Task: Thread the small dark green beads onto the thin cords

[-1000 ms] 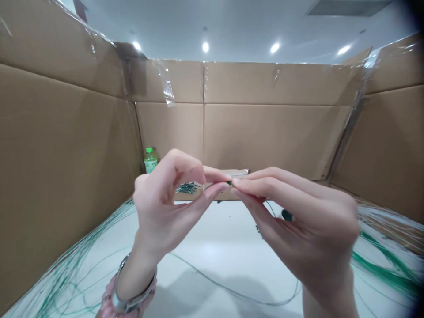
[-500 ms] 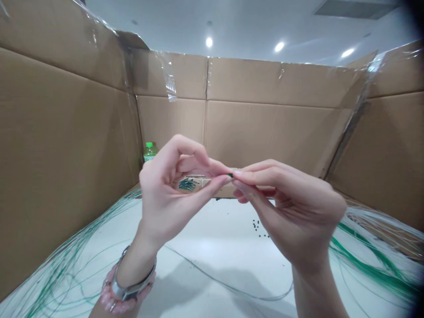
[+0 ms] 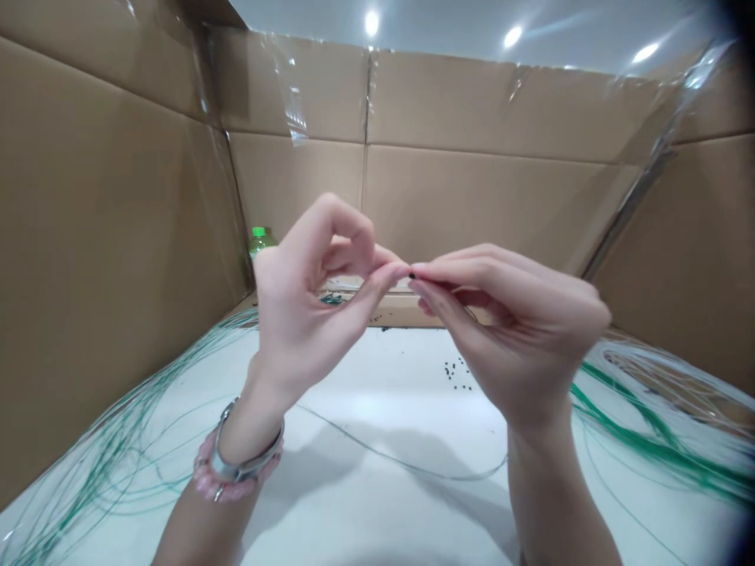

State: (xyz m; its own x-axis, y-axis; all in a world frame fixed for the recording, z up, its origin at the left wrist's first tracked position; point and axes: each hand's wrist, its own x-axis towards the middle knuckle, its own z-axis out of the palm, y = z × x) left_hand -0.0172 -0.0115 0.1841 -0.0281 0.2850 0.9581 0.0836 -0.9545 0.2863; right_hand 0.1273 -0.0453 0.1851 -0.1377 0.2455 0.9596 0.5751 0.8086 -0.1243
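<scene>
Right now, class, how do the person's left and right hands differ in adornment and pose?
The left hand wears a silver metal bangle and a pink beaded bracelet at its wrist; the right hand has a bare wrist. The left hand arches higher around a wide gap; the right hand lies flatter. Both pinch beside a tiny dark piece.

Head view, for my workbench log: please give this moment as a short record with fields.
Left hand: pinched at the fingertips; contents unclear
Right hand: pinching a tiny dark piece
Worn left: silver band, pink beaded bracelet
White table: scattered black bits, one thin wire
Sides: green wires left, green bundle right
Back left: green-capped bottle, partly hidden
</scene>
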